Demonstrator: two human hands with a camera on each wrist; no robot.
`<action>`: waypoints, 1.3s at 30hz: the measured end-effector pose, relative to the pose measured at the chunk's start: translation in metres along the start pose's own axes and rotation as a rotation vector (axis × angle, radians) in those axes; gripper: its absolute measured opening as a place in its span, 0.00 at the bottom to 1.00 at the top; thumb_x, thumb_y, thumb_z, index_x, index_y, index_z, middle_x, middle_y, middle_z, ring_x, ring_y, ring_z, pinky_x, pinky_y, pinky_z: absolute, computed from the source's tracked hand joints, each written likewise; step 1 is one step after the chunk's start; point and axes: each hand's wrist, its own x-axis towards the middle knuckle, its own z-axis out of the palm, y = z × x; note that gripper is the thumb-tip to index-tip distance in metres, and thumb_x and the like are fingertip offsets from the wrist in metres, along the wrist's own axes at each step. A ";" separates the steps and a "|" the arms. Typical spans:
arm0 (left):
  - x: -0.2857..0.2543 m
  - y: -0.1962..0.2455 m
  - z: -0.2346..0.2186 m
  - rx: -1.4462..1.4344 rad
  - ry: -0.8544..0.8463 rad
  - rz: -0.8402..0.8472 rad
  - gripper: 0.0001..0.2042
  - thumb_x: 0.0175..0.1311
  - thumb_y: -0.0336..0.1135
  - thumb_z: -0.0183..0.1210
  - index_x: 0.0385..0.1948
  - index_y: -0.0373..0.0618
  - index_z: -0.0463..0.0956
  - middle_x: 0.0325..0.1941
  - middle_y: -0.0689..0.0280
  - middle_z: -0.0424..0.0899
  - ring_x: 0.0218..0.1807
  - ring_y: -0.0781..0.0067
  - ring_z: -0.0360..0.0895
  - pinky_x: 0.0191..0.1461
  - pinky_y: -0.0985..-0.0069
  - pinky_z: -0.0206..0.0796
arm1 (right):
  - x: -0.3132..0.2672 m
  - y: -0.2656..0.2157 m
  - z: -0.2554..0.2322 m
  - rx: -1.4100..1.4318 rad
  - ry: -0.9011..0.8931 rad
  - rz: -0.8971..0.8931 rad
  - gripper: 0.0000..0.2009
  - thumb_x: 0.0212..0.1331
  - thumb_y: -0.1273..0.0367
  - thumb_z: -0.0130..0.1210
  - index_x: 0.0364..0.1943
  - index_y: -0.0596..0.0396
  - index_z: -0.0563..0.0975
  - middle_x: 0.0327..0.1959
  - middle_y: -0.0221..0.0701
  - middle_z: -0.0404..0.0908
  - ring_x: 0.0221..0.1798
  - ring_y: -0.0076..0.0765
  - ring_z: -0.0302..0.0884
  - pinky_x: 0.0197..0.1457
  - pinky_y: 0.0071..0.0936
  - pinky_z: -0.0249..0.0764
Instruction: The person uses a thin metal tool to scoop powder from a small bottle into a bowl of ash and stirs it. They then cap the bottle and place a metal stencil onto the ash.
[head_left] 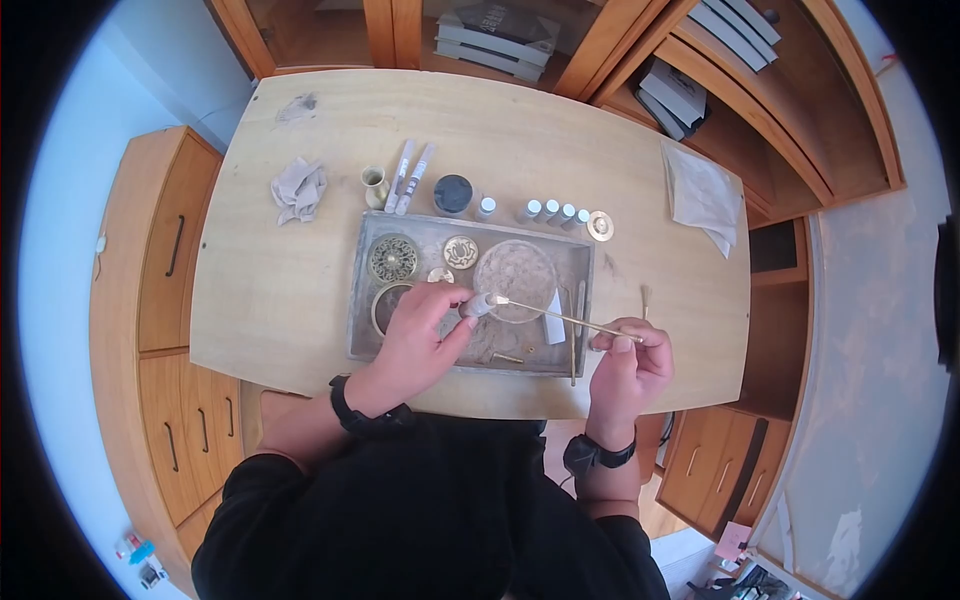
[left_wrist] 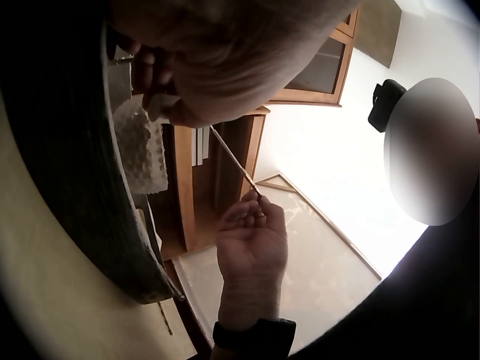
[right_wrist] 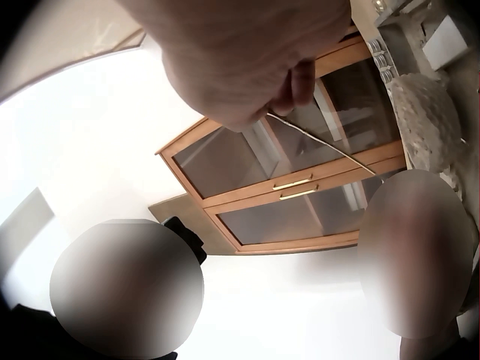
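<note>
One left hand (head_left: 422, 332), curled, is gripping one small bottle (head_left: 477, 306) above one tray (head_left: 420, 219); one right hand (head_left: 628, 372), fingers closed, is pinching one thin rod (head_left: 565, 318).

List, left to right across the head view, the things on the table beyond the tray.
Crumpled sheet, brass vase, two slim tubes, dark round pot, lone small vial, row of four vials, brass disc, flat pale sheet.

And here's the pale wooden table (head_left: 270, 270), bearing the grey tray (head_left: 455, 368); beyond it stand a brass vase (head_left: 374, 188), a dark-topped jar (head_left: 453, 195), white-capped vials (head_left: 533, 210); a crumpled wad (head_left: 298, 190) sits left, a thin pale sheet (head_left: 702, 195) right!
</note>
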 end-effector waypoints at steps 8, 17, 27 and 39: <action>0.001 0.001 0.000 0.020 -0.010 0.015 0.12 0.63 0.25 0.67 0.47 0.40 0.80 0.44 0.57 0.83 0.47 0.55 0.80 0.52 0.64 0.73 | -0.005 -0.006 0.001 -0.086 -0.052 -0.062 0.05 0.70 0.78 0.58 0.44 0.60 0.75 0.44 0.43 0.83 0.40 0.29 0.83 0.47 0.25 0.81; 0.000 0.000 0.002 -0.006 -0.001 -0.005 0.13 0.63 0.28 0.67 0.48 0.41 0.79 0.44 0.58 0.84 0.48 0.51 0.80 0.54 0.58 0.69 | 0.005 0.000 -0.004 -0.154 0.107 -0.076 0.03 0.70 0.78 0.57 0.44 0.62 0.77 0.42 0.42 0.83 0.36 0.30 0.81 0.44 0.25 0.81; 0.000 0.000 0.001 0.026 -0.006 0.029 0.12 0.63 0.25 0.67 0.48 0.39 0.79 0.45 0.56 0.83 0.47 0.54 0.81 0.52 0.64 0.73 | 0.012 0.005 -0.024 -0.499 -0.091 -0.254 0.04 0.69 0.79 0.59 0.45 0.62 0.78 0.45 0.42 0.84 0.42 0.28 0.81 0.46 0.23 0.79; 0.000 0.001 0.002 0.004 0.001 0.003 0.13 0.62 0.27 0.67 0.47 0.40 0.79 0.45 0.57 0.84 0.48 0.52 0.80 0.53 0.60 0.71 | 0.015 -0.017 -0.016 -0.670 -0.209 -0.405 0.06 0.60 0.82 0.58 0.40 0.63 0.78 0.37 0.44 0.85 0.37 0.37 0.81 0.41 0.28 0.77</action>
